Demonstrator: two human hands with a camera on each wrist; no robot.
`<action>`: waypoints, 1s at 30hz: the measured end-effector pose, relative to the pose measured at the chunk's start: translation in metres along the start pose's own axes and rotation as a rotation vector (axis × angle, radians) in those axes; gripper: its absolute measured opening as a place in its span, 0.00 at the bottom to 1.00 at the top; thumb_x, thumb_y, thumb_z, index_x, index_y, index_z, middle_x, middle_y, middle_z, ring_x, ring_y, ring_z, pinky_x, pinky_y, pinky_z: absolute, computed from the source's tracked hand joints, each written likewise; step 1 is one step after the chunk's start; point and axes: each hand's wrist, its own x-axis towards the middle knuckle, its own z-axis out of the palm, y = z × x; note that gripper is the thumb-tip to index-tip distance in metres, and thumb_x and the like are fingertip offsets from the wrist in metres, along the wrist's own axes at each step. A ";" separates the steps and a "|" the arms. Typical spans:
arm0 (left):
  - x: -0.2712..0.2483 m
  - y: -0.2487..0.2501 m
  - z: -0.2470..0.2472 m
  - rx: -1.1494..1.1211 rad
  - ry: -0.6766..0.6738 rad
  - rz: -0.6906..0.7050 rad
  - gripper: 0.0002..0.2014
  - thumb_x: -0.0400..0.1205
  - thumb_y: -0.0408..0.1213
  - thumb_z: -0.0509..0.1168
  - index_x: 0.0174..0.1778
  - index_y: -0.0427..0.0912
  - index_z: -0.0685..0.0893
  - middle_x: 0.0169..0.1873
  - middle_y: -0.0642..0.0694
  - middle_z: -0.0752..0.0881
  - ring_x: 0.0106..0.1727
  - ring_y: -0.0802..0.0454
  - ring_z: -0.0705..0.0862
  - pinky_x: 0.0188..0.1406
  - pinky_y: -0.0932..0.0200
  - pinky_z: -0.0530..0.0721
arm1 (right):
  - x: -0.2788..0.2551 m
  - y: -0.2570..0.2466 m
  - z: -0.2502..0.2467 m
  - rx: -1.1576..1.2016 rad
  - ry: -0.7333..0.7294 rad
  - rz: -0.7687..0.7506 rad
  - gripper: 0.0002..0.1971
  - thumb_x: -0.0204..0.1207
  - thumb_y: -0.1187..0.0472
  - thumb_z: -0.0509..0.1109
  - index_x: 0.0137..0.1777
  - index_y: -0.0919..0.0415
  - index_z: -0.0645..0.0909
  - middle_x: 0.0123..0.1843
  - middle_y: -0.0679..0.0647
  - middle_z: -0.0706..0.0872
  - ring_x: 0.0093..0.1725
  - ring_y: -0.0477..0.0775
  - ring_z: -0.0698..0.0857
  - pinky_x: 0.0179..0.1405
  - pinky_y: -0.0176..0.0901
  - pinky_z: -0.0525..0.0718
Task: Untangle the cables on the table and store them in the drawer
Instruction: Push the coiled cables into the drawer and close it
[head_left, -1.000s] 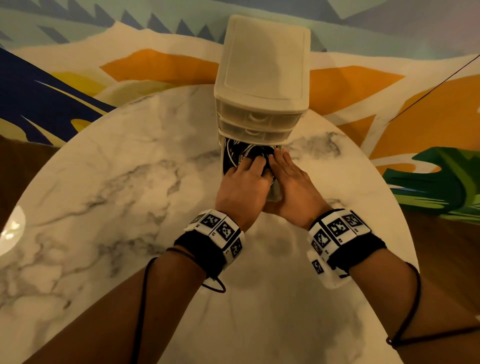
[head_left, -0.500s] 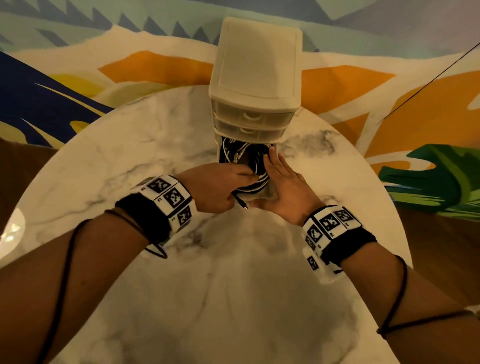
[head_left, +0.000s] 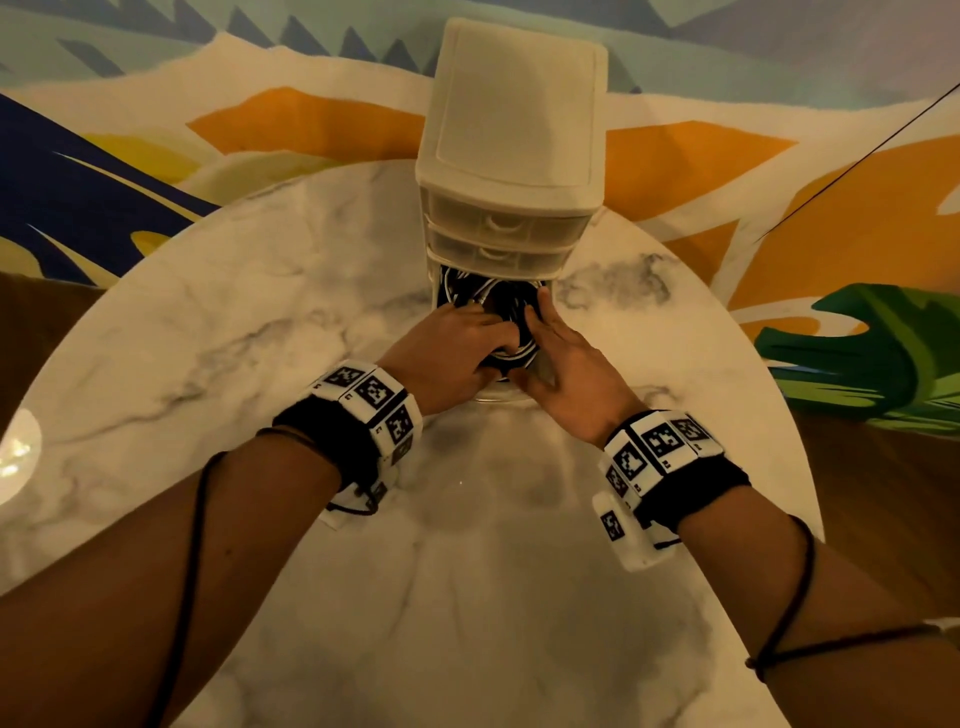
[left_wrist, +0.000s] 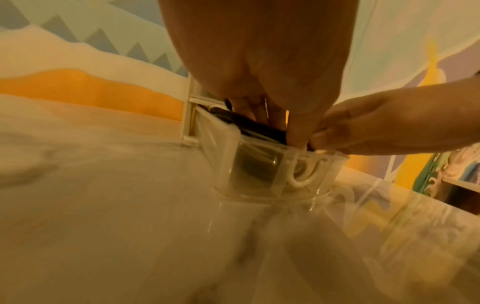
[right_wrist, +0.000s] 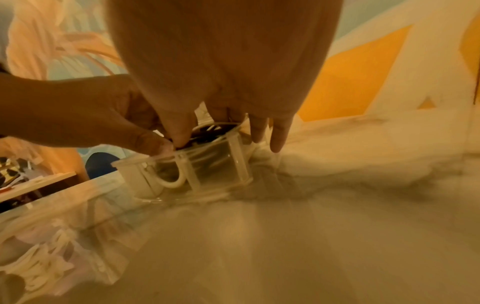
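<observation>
All cables (head_left: 511, 309) go into the drawer (left_wrist: 226, 164): our left fingers (head_left: 483, 325) curl on them, right fingers (right_wrist: 277, 139) spread. Next, we shut it.

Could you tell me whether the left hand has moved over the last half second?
Yes: the left hand has shifted right, nearer the drawer unit.

Head camera looks down; blurry wrist cameras seemingly sit low and close, sharing the drawer (left_wrist: 221, 148).
</observation>
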 end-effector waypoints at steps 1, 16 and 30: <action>-0.002 -0.001 0.000 -0.016 0.000 -0.013 0.08 0.70 0.31 0.71 0.44 0.38 0.82 0.39 0.43 0.86 0.43 0.42 0.83 0.43 0.54 0.74 | 0.001 0.002 0.002 0.009 0.009 0.000 0.38 0.79 0.48 0.67 0.84 0.52 0.52 0.86 0.48 0.43 0.82 0.55 0.61 0.73 0.60 0.72; -0.041 -0.011 0.022 0.383 0.097 0.077 0.16 0.82 0.42 0.57 0.63 0.42 0.80 0.64 0.41 0.82 0.71 0.38 0.75 0.69 0.44 0.73 | 0.009 -0.009 -0.004 -0.115 0.012 0.054 0.36 0.80 0.48 0.65 0.84 0.54 0.54 0.86 0.49 0.45 0.80 0.56 0.65 0.73 0.55 0.72; -0.033 -0.019 0.019 0.307 0.104 0.012 0.17 0.81 0.47 0.57 0.65 0.47 0.73 0.71 0.31 0.73 0.77 0.27 0.62 0.74 0.33 0.65 | -0.002 -0.037 -0.008 -0.343 0.038 0.124 0.35 0.81 0.47 0.59 0.84 0.58 0.52 0.86 0.53 0.44 0.85 0.53 0.46 0.78 0.56 0.60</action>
